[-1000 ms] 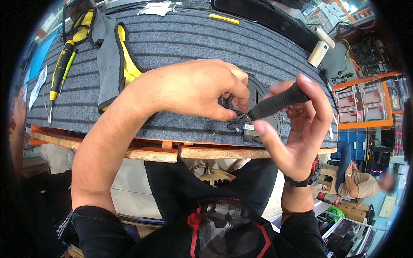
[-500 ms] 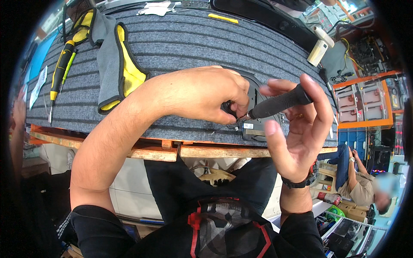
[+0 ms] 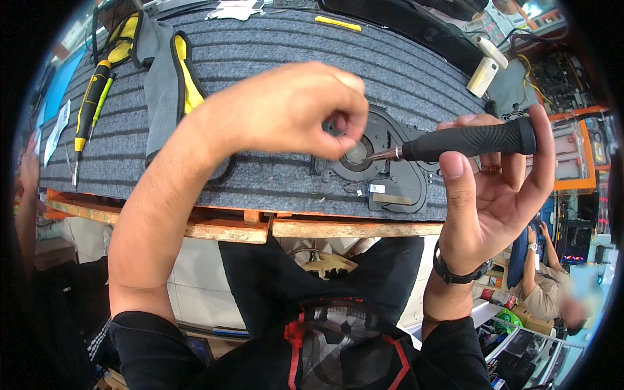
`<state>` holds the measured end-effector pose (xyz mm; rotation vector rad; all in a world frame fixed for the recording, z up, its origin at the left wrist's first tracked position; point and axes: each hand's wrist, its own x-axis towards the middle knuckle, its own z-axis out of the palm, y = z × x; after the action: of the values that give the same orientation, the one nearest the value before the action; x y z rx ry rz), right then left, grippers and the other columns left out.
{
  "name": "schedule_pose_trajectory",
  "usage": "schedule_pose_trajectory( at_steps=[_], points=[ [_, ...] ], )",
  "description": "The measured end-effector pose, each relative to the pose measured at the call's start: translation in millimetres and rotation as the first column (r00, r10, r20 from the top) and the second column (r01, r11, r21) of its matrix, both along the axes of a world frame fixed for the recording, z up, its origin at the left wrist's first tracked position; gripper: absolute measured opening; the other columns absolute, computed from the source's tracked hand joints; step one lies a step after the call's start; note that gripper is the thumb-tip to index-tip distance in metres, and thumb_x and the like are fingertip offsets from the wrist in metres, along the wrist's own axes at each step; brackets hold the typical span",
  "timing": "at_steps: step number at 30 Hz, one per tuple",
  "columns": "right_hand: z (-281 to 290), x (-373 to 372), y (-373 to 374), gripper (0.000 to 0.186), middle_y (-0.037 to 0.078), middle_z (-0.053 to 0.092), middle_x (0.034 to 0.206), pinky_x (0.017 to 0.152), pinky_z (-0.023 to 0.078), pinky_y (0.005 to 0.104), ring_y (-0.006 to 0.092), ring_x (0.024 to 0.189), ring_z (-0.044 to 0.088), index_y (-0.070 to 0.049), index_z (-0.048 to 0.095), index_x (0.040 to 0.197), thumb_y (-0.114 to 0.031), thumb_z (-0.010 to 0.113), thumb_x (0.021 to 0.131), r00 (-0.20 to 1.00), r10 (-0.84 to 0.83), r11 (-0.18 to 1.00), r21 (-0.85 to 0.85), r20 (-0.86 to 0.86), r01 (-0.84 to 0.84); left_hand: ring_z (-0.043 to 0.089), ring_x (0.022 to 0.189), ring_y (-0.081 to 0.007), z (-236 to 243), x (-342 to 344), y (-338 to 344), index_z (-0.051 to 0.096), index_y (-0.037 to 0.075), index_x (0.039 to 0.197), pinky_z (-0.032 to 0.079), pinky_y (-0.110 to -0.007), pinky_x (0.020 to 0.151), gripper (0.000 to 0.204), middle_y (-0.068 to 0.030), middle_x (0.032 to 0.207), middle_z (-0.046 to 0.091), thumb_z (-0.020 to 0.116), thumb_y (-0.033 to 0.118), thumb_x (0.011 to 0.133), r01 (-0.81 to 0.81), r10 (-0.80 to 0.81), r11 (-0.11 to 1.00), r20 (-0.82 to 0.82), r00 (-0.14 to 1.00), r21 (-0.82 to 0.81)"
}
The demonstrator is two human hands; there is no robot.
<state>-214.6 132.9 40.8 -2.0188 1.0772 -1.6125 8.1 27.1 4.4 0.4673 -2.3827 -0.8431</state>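
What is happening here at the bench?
A person works at a bench covered with a grey ribbed mat. The right hand holds a black-handled screwdriver, its tip pointing at a black laptop cooling fan lying on the mat. The left hand hovers over the fan with fingers pinched; whether it holds something is unclear. A yellow-and-black screwdriver and a grey-yellow glove lie aside.

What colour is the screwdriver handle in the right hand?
Black, with a textured grip; head view: screwdriver handle.

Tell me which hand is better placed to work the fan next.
Probably the right hand: it grips the black screwdriver, its tip pointing at the fan. The left hand only pinches near the tip, over the fan.
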Motion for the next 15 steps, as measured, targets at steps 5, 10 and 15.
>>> schedule_pose_trajectory(
  at_steps=[5, 10, 15],
  points=[
    [-14.7, 7.5, -7.8, 0.081, 0.021, 0.062, 0.123, 0.096, 0.058, 0.0368, 0.0241, 0.111, 0.065, -0.001, 0.028, 0.157, 0.009, 0.072, 0.09, 0.991, 0.129, 0.988, 0.096, -0.044, -0.125, 0.067, 0.08, -0.0194, 8.6, 21.4, -12.4, 0.068, 0.001, 0.091, 0.054, -0.032, 0.073, 0.014, -0.0072, 0.088, 0.068, 0.074, 0.0, 0.078, -0.21, 0.214, 0.977, 0.111, 0.971, -0.042],
    [-21.0, 10.8, -15.9, 0.079, 0.017, 0.061, 0.124, 0.094, 0.058, 0.0345, 0.0219, 0.115, 0.064, 0.001, 0.031, 0.155, 0.008, 0.074, 0.089, 0.985, 0.141, 0.988, 0.086, -0.104, -0.132, 0.067, 0.081, -0.0188, 8.4, 20.2, -14.0, 0.069, 0.001, 0.095, 0.055, -0.032, 0.074, 0.017, -0.0069, 0.092, 0.07, 0.073, 0.0, 0.079, -0.189, 0.198, 0.976, 0.084, 0.977, -0.104],
    [-23.7, 10.7, -17.4, 0.078, 0.017, 0.061, 0.125, 0.093, 0.059, 0.0336, 0.0215, 0.116, 0.063, 0.001, 0.032, 0.155, 0.007, 0.075, 0.089, 0.98, 0.132, 0.989, 0.078, -0.149, -0.122, 0.066, 0.081, -0.0182, 6.5, 20.0, -15.1, 0.069, 0.001, 0.098, 0.056, -0.032, 0.075, 0.018, -0.0069, 0.092, 0.069, 0.073, -0.001, 0.08, -0.193, 0.204, 0.971, 0.069, 0.977, -0.138]
  ],
)
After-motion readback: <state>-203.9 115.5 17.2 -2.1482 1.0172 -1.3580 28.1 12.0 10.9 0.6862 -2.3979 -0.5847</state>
